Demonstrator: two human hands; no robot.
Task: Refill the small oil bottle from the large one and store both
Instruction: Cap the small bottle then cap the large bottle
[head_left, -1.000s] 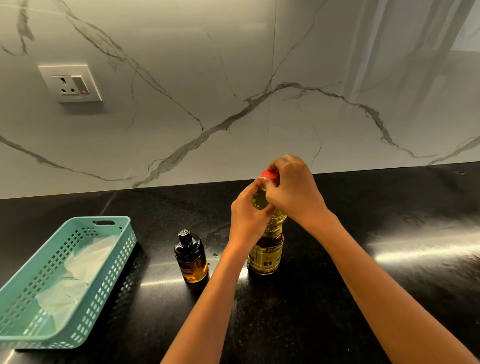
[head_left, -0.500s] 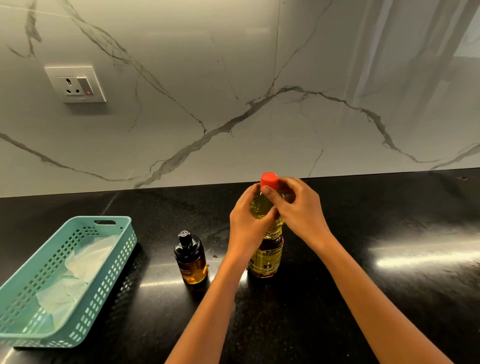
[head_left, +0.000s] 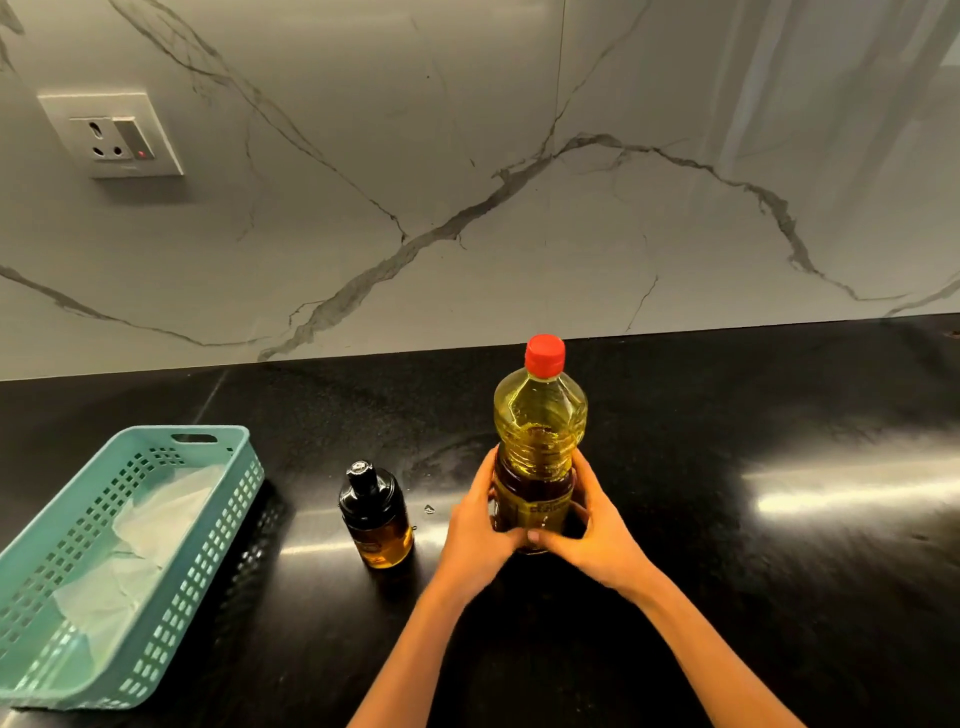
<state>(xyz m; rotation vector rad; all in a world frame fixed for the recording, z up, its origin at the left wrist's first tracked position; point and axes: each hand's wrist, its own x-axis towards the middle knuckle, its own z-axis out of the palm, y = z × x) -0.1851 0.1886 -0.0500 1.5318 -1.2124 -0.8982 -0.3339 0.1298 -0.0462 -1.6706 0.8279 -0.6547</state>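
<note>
The large oil bottle (head_left: 540, 431) stands upright on the black counter, full of yellow oil, with its red cap (head_left: 544, 354) on. My left hand (head_left: 480, 525) grips its lower body from the left and my right hand (head_left: 597, 530) grips it from the right, thumbs meeting over the label. The small dark oil bottle (head_left: 375, 514) with a black pump top stands to the left of my left hand, apart from it, amber oil showing in its lower part.
A teal perforated basket (head_left: 166, 613) lined with white paper sits at the left front of the counter. A marble wall with a socket (head_left: 111, 135) rises behind. Bare black counter (head_left: 779, 545) stretches to the right.
Both hands have slid down from the cap and neck to the bottle's lower body. The red cap now stands uncovered on the bottle.
</note>
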